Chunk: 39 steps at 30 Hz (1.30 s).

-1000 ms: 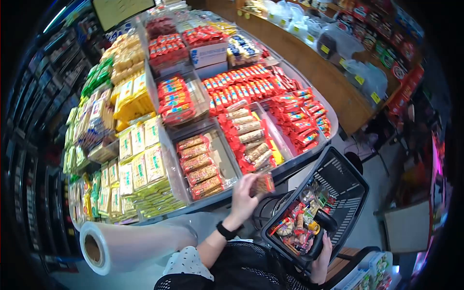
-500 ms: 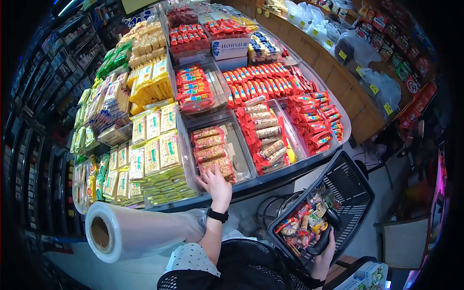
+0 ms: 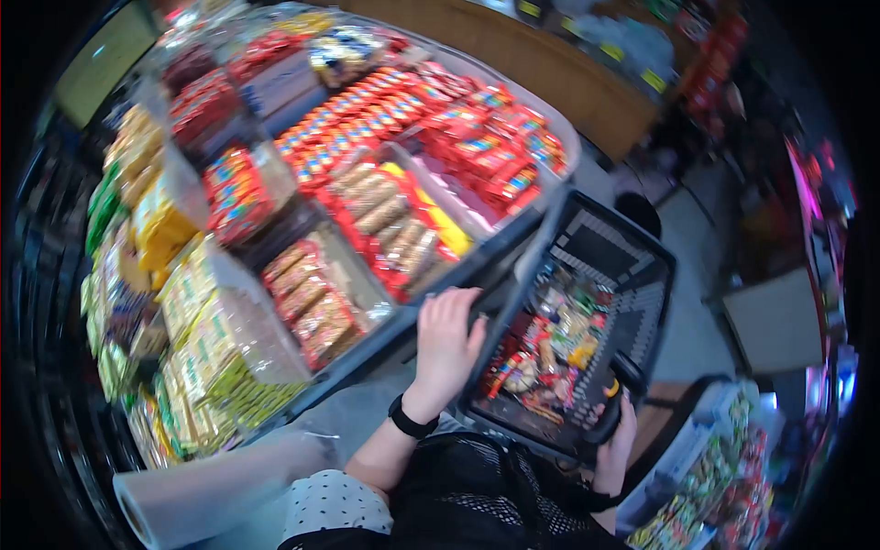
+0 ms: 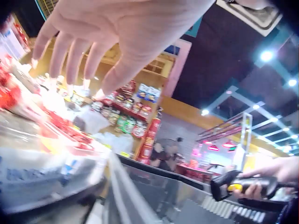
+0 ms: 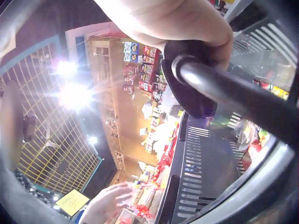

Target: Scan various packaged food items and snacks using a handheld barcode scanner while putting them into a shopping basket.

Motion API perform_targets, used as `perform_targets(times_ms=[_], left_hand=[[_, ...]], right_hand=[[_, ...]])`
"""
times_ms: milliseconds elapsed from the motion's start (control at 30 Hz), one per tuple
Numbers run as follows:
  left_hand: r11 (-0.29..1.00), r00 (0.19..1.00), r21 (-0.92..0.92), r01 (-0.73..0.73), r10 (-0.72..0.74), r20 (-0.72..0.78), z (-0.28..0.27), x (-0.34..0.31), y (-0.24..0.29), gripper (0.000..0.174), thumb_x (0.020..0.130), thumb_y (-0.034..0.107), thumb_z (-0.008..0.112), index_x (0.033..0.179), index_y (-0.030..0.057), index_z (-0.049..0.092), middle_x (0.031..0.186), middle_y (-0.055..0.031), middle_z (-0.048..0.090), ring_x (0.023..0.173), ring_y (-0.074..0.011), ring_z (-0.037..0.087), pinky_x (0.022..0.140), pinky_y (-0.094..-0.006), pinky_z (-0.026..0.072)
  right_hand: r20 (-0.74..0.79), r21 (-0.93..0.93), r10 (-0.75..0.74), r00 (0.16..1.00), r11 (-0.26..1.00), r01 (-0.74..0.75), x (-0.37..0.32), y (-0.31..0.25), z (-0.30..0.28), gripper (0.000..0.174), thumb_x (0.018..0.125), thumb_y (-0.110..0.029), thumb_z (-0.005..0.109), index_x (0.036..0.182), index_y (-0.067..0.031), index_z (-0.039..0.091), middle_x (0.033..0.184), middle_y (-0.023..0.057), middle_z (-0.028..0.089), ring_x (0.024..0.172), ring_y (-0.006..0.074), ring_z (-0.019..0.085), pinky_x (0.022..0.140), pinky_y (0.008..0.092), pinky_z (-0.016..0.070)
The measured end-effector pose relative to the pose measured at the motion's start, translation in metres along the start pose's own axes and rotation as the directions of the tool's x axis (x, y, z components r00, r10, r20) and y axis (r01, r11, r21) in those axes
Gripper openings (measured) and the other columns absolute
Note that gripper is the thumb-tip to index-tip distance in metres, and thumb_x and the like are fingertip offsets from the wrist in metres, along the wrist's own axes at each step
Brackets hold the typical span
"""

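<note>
My left hand (image 3: 445, 339) is over the gap between the display's front edge and the shopping basket (image 3: 596, 236). Its fingers are extended, and nothing shows in them in the left wrist view. My right hand (image 3: 619, 435) grips the black handle (image 5: 229, 91) of the basket, with fingers wrapped round it. Inside the basket lies a mixed heap of wrapped snacks (image 3: 545, 357). Left of my left hand, a row of red-wrapped snack bars (image 3: 307, 302) fills part of a clear bin. Longer wrapped rolls (image 3: 380, 206) lie in the bin beyond it.
Yellow-green snack packs (image 3: 229, 339) are stacked at the display's left. A roll of clear plastic bags (image 3: 211, 486) stands out near my left elbow. At lower right is a container of wrapped sweets (image 3: 706, 495). A wooden counter (image 3: 550, 78) runs behind the display.
My left hand held a red-wrapped snack near the basket, then reached to the snack bars in the bin. Now it is back by the basket. My right hand keeps its grip; the head view has turned.
</note>
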State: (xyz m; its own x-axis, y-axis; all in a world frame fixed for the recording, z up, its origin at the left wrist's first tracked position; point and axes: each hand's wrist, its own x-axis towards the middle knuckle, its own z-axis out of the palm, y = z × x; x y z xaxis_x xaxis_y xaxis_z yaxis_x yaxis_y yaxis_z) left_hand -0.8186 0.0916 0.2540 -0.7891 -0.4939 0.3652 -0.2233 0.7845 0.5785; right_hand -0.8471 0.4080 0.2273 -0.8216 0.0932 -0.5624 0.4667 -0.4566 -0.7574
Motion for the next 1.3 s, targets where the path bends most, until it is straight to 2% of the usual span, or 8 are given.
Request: perform_targets(times_ms=[100,233,467,600,900,1000,1100,1300], left_hand=[[0.944,0.836,-0.291,-0.153,0.280,0.471,0.058,0.002,0.044,0.044,0.081,0.026,0.059,0.116,0.0017,0.048,0.108,-0.0137,0.056,0.100,-0.0291,0.053,0.090,-0.0408,0.0384],[0.612,0.166,0.008,-0.791,0.203,0.965,0.141,-0.020,0.093,0.055,0.079,0.031,0.056,0.124,0.0024,0.044,0.103,-0.0123,0.059,0.103,-0.0276,0.054,0.094,-0.0601,0.0292],[0.605,0.455,0.459,-0.650,-0.174,0.873,0.276,-0.084,0.113,0.055,0.089,0.033,0.042,0.131,0.0004,0.030,0.112,-0.0261,0.052,0.099,-0.0355,0.054,0.066,-0.0616,0.0396],[0.756,0.313,0.553,-0.350,-0.462,0.830,0.282,-0.066,0.111,0.050,0.084,0.023,0.045,0.129,0.0025,0.036,0.094,-0.0160,0.063,0.086,-0.0309,0.061,0.050,-0.0519,0.0407],[0.682,0.527,0.664,-0.307,-0.459,0.715,0.280,-0.070,0.063,0.015,0.076,0.022,0.059,0.080,0.0095,0.066,0.079,-0.0070,0.067,0.066,-0.0213,0.065,0.050,-0.0365,0.0473],[0.801,0.364,0.109,-0.588,0.142,0.921,0.278,-0.092,0.076,0.010,0.073,0.018,0.059,0.074,0.0115,0.067,0.077,-0.0068,0.066,0.072,-0.0201,0.065,0.057,-0.0322,0.0469],[0.676,0.110,-0.083,-0.732,0.238,0.965,0.282,-0.131,0.087,0.028,0.074,0.022,0.060,0.098,0.0074,0.061,0.083,-0.0049,0.066,0.074,-0.0181,0.065,0.059,-0.0291,0.0497],[0.652,0.014,-0.093,-0.753,0.157,0.987,0.312,-0.152,0.083,0.019,0.079,0.015,0.052,0.088,0.0049,0.066,0.079,-0.0085,0.067,0.067,-0.0242,0.066,0.046,-0.0455,0.0514]], right_hand=[[0.023,-0.074,0.001,1.000,0.997,0.001,0.022,0.003,0.000,0.018,0.092,-0.021,0.046,0.103,-0.0059,0.048,0.076,0.0076,0.057,0.057,0.0122,0.054,0.047,0.0246,0.0467],[0.003,-0.183,-0.078,0.997,0.980,0.078,0.021,-0.014,0.004,0.018,0.093,-0.018,0.044,0.105,-0.0042,0.047,0.070,0.0061,0.056,0.057,0.0112,0.055,0.051,0.0218,0.0470],[0.048,-0.185,0.026,0.999,0.983,-0.016,0.041,-0.032,-0.015,0.023,0.093,-0.016,0.044,0.112,-0.0041,0.043,0.074,0.0071,0.057,0.059,0.0109,0.056,0.052,0.0217,0.0468],[0.027,-0.156,0.000,1.000,0.988,0.004,0.053,-0.037,-0.029,0.024,0.092,-0.016,0.044,0.114,-0.0041,0.042,0.082,0.0087,0.058,0.061,0.0116,0.056,0.054,0.0230,0.0477],[0.048,-0.270,-0.010,0.999,0.963,0.023,0.055,-0.028,-0.036,0.024,0.093,-0.014,0.045,0.113,-0.0020,0.041,0.077,0.0075,0.056,0.062,0.0118,0.056,0.057,0.0235,0.0474],[0.059,-0.244,-0.028,0.998,0.969,0.042,0.055,-0.027,-0.033,0.024,0.093,-0.015,0.045,0.113,-0.0017,0.041,0.076,0.0069,0.055,0.062,0.0121,0.056,0.059,0.0236,0.0471],[0.052,-0.233,-0.036,0.998,0.971,0.048,0.054,-0.027,-0.032,0.023,0.093,-0.013,0.045,0.112,-0.0016,0.041,0.076,0.0068,0.055,0.062,0.0122,0.056,0.058,0.0237,0.0471],[0.024,-0.244,-0.114,0.993,0.963,0.117,0.057,-0.021,-0.033,0.024,0.093,-0.013,0.045,0.113,-0.0006,0.041,0.077,0.0063,0.055,0.064,0.0118,0.056,0.060,0.0235,0.0475]])
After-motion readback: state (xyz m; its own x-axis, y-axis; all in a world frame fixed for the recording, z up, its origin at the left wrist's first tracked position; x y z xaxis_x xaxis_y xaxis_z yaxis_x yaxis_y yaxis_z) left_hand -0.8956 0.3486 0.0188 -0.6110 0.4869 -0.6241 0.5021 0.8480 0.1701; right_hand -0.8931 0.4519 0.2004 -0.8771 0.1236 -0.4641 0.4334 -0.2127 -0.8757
